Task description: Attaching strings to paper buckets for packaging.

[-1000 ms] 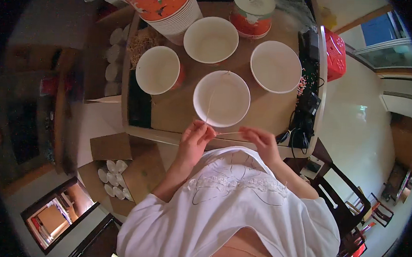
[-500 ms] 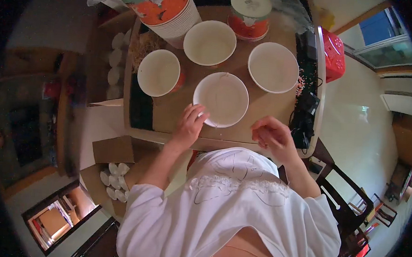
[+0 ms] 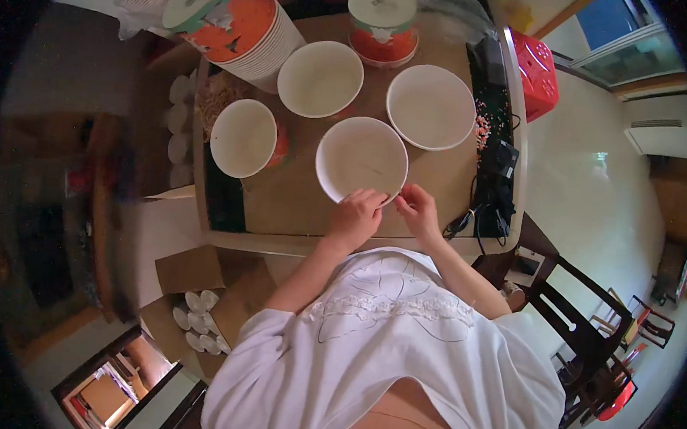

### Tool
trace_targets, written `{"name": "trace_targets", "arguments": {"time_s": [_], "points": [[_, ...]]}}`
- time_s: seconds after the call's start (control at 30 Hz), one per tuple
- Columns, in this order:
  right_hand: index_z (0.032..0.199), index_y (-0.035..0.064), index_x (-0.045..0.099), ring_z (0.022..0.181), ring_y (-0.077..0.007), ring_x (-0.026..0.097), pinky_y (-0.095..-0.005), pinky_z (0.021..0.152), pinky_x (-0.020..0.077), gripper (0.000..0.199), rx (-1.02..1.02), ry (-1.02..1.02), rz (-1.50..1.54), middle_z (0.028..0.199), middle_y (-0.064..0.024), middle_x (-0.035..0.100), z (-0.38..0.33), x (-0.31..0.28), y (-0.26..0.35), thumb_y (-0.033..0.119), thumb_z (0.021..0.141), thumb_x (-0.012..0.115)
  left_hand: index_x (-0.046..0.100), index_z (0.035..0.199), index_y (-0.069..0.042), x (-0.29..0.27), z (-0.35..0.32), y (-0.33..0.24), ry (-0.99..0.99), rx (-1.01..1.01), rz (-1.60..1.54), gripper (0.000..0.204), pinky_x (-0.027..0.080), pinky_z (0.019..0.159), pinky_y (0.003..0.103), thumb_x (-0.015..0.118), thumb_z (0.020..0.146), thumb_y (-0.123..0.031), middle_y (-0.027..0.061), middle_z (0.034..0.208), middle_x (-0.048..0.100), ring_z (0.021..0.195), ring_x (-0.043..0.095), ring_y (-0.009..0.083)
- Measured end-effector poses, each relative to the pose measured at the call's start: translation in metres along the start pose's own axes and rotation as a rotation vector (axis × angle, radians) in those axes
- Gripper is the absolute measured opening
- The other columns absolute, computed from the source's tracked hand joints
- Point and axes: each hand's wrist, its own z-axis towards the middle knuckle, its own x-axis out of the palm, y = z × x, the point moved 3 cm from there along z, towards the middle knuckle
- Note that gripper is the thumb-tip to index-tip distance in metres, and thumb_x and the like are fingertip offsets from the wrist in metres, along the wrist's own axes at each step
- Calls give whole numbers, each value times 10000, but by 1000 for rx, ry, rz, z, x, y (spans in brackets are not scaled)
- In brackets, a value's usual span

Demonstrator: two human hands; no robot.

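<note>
A white paper bowl (image 3: 362,157) sits near the front edge of the table, and a thin strand shows on its inside. My left hand (image 3: 356,217) is closed over its near rim, fingers bent to the inside. At the rim's near right my right hand (image 3: 419,211) is pinched, thumb and forefinger together; whatever lies between them is too small to make out. Behind stand more open paper bowls: one at the left (image 3: 243,138), another in the middle (image 3: 320,80) and a third at the right (image 3: 431,108).
A tall stack of orange paper bowls (image 3: 248,35) leans at the back left; a lidded tub (image 3: 382,22) stands at the back. Black cables (image 3: 475,217) and small pale beads (image 3: 481,128) lie along the right edge. A cardboard box (image 3: 189,272) holds white cups below left.
My left hand has moved right along the near rim and closed on it. My right hand has come in to the rim and pinched. The view has shifted slightly.
</note>
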Motion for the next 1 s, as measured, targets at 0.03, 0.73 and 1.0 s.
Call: {"name": "trace_targets", "arguments": {"time_s": [0.03,0.73,1.0], "points": [[944,16,546,665,-65,518,-207,593,433,123,31,-1,-73,767,-9,564,-1,-2,5,34,839,605,638,888,-95,0,-3,3,-28,-6,-29,164,485,702,378,617,725,-81,89,846,617,813,591,267],[1010,1,613,884,-151,601,-281,757,484,180,-52,793,211,938,-73,635,-74,-20,156,-44,849,547,625,1032,10,-54,13,13,-230,-352,-545,241,497,673,258,588,795,-13,82,805,660,724,630,127],[866,-8,661,794,-176,647,-284,693,508,72,-327,542,131,803,-97,662,-70,-38,180,-15,797,641,614,1050,7,-41,7,16,-153,-380,-413,252,490,643,263,597,802,-33,81,795,651,684,607,127]]}}
